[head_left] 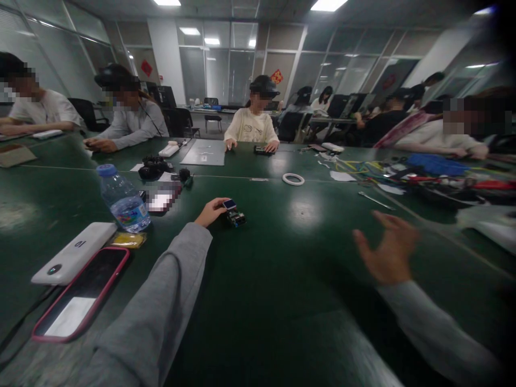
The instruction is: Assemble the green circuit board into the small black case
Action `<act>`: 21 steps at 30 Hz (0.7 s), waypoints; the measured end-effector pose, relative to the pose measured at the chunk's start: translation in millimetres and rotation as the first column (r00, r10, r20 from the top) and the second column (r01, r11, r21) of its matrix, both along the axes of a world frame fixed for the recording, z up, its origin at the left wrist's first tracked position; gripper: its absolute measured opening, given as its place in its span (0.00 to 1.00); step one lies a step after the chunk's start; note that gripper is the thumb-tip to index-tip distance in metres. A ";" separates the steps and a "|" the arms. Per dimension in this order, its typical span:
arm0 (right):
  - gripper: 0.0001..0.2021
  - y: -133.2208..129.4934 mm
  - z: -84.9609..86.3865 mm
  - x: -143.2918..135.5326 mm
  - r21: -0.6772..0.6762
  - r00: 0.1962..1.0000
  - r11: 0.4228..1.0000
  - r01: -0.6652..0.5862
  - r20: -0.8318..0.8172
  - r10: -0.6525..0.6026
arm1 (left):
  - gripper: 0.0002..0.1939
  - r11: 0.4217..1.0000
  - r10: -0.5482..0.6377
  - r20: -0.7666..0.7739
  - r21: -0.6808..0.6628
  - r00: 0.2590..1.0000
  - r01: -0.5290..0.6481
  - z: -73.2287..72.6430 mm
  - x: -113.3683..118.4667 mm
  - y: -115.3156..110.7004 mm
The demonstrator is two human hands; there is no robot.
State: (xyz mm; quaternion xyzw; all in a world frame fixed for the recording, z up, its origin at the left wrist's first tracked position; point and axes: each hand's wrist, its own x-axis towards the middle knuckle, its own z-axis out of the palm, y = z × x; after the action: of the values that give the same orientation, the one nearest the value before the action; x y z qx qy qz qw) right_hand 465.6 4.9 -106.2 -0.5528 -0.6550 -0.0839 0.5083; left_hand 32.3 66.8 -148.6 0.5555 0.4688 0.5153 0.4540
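Observation:
Near the middle of the green table, my left hand (210, 212) pinches the edge of a small display screen (229, 204). The screen tilts up over a small circuit board (236, 217), which rests on the table; whether the two are joined I cannot tell. My right hand (389, 248) hovers over the table's right side, slightly blurred, with fingers apart and nothing in it. Beyond it lies a thin metal tool, perhaps a wrench (377, 201).
To my left stand a water bottle (124, 201), a white power bank (76, 255), a pink-cased phone (83, 295) and a yellow packet (129, 240). A white ring (293, 179) lies ahead. Tangled cables (435, 180) spread at right. Several people sit around the table.

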 end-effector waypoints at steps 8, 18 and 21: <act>0.27 15.3 -32.2 -232.3 -0.275 0.799 0.824 -0.496 0.227 0.557 | 0.23 0.996 -0.067 0.013 0.066 0.998 0.066 -8.5 -3.3 8.9; 0.19 38.7 -41.1 -231.9 -0.291 0.785 0.735 -0.612 -0.110 0.610 | 0.21 0.996 -0.087 0.035 0.011 0.996 0.086 1.8 0.3 3.1; 0.17 45.6 -45.3 -231.9 -0.327 0.789 0.719 -0.613 -0.313 0.529 | 0.20 0.999 -0.046 0.021 -0.018 0.999 0.047 8.4 3.5 -2.7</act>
State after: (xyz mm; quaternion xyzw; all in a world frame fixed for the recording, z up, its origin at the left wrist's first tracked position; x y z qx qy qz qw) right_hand 233.7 50.5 -151.5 -0.4223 -0.7422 0.2730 0.4430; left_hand 35.8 64.1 -140.1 0.5566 0.4556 0.5061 0.4758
